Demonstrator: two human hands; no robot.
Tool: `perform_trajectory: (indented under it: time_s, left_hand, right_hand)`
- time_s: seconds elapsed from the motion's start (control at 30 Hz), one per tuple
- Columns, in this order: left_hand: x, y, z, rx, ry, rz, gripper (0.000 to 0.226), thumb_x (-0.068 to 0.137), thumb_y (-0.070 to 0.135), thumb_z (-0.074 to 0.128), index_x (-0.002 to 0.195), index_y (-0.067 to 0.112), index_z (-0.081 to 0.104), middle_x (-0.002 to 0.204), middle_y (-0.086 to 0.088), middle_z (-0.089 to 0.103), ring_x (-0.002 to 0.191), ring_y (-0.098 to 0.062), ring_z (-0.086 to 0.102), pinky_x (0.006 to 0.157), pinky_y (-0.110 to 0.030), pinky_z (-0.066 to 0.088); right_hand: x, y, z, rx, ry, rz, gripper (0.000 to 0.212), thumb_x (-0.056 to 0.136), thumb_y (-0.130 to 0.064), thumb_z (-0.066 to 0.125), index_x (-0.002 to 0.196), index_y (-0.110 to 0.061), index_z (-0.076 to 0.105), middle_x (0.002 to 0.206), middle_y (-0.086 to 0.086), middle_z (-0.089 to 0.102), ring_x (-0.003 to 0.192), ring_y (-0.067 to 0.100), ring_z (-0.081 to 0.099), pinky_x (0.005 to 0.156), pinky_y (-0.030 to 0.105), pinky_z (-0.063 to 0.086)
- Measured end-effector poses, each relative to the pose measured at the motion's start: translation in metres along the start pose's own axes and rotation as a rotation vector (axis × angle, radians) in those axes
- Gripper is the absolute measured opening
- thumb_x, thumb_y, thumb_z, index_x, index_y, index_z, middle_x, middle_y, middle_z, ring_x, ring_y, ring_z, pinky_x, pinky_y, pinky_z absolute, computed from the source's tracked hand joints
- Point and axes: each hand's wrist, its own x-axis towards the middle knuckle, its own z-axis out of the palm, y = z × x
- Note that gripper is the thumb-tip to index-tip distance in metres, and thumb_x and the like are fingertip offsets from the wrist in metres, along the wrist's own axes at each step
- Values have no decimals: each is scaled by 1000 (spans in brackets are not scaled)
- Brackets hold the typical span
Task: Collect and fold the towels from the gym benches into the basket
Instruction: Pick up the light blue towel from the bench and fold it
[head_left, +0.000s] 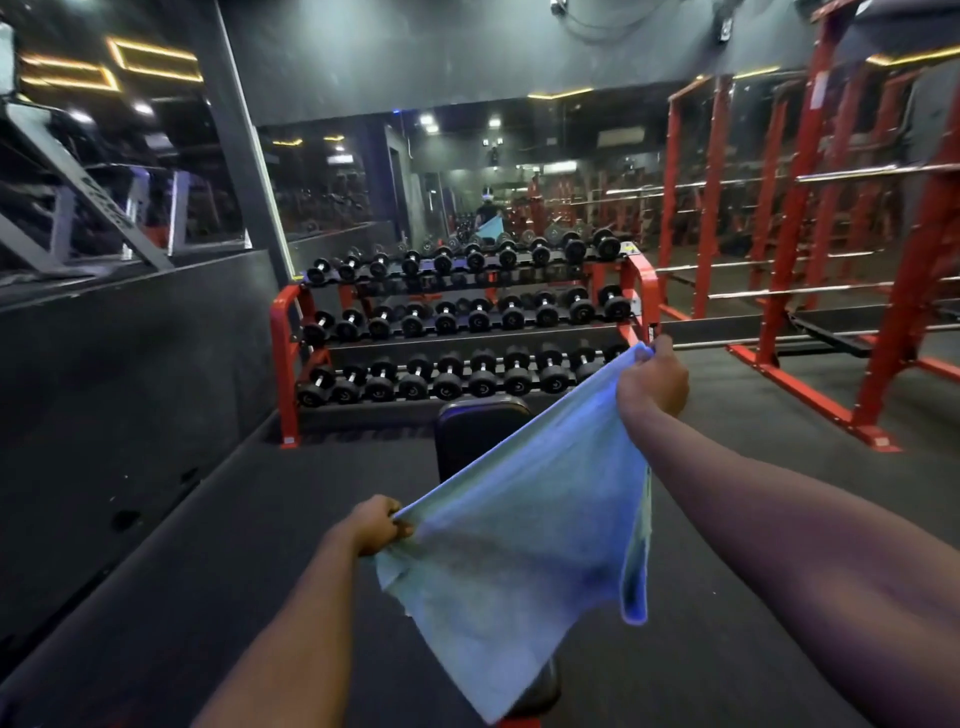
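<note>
Your bench stands straight ahead of you on the dark rubber floor, its black padded end pointing toward the dumbbell rack. Most of its length is hidden from you, so you cannot tell whether anything rests on the pad. Beyond it, the red rack stands on the same floor against the mirrored wall, its three tiers filled with black dumbbells laid side by side. To your right, red squat racks stand on that floor.
</note>
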Motion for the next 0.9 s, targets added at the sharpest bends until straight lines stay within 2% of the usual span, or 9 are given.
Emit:
perform_trajectory:
  time_s: [0.1,0.2,0.3,0.4,0.5,0.6,0.7,0.8,0.9]
  left_hand:
    - [3,-7,-7,81,-26,-20,12,86,32,69,87,20,66,92,-10,68,80,-17,57,66,-23,40]
    - [3,-17,-19,44,49,-21,19,86,33,70,80,19,61,85,-6,65,78,-18,56,64,-25,39]
    - [-7,-15,-34,-251,80,39,22,85,29,74,72,16,60,68,0,57,65,-13,51,56,-23,39]
    - [-21,-8,-56,-468,27,73,20,82,26,77,78,8,68,64,0,59,57,-8,52,51,-18,43]
    - [-21,-3,-75,-567,6,113,25,78,29,80,81,7,68,68,-2,62,65,-13,56,58,-23,44]
    - [-21,-3,-82,-823,7,102,32,77,31,79,93,7,67,75,-6,63,69,-18,58,61,-27,50]
    - [-19,-10,-88,-885,146,66,41,75,38,78,92,2,67,78,-9,64,73,-20,58,65,-30,46]
    - [-9,-5,-85,-581,448,-102,31,77,32,79,76,4,65,67,-8,59,71,-20,55,60,-29,39]
    - [0,23,-73,-461,619,-456,38,75,23,81,103,0,68,99,-18,68,97,-34,66,79,-33,52]
  right_hand:
    - [2,23,-4,-86,46,74,12,95,-18,48,98,-18,60,95,16,69,99,37,60,84,40,42]
    - [1,39,-7,-176,64,135,14,95,-15,48,102,-16,60,100,14,70,105,34,58,91,42,35]
    - [1,53,-9,-190,89,189,15,93,-11,45,100,-17,56,99,15,71,97,33,64,91,41,32]
    - [2,60,-11,-188,146,216,15,97,-13,39,105,-12,51,101,20,71,95,37,66,94,42,35]
    - [3,60,-12,-173,154,226,16,100,-16,36,109,-9,47,104,21,69,95,41,66,93,45,42]
    - [3,56,-12,-176,128,255,20,101,-21,37,113,-8,46,107,23,67,97,43,65,84,47,48]
    - [6,52,-12,-206,104,274,23,101,-23,41,114,-7,49,110,23,66,102,43,65,84,47,49]
    - [7,47,-6,-245,55,343,23,97,-11,47,116,-3,57,117,22,65,109,41,63,89,46,49]
    - [-10,37,7,-243,-73,377,30,91,-5,52,119,1,59,119,21,66,111,40,64,91,45,51]
